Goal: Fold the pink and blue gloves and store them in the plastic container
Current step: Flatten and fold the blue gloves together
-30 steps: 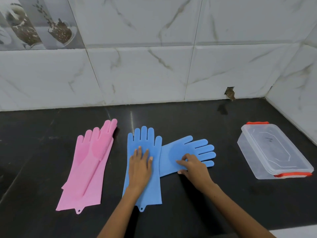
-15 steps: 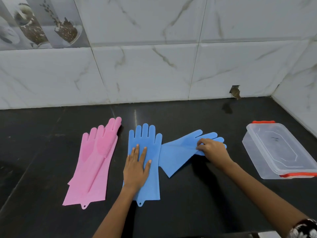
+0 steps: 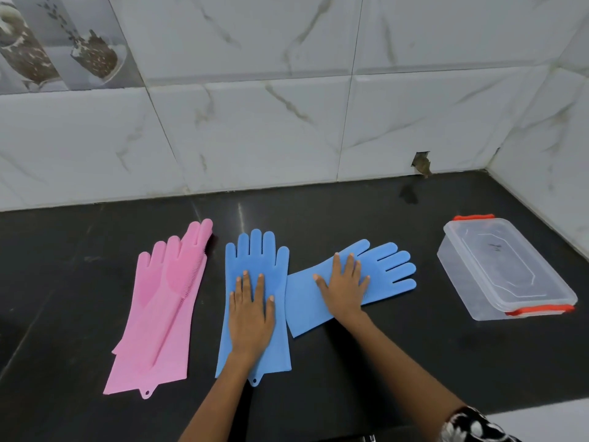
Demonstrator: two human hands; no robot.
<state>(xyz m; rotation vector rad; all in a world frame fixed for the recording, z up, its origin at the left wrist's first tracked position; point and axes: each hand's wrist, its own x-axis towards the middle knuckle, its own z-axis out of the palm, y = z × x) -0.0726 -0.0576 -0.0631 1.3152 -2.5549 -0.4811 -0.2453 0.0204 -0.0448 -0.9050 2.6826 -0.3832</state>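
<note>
Pink gloves (image 3: 161, 309): stacked loosely at the left of the black table (image 3: 414, 362), unfolded.
Upright blue glove (image 3: 255, 260): flat, cuff toward the person, with the left hand (image 3: 251, 317) pressing on it, fingers straight and spread.
Second blue glove (image 3: 379, 266): lying slantwise just beside the first, under the right hand (image 3: 345, 288), also flat and open.
Plastic container (image 3: 506, 269): far right, well apart, lid on.
Progress: early; judging by this, no glove is folded or stored.
</note>
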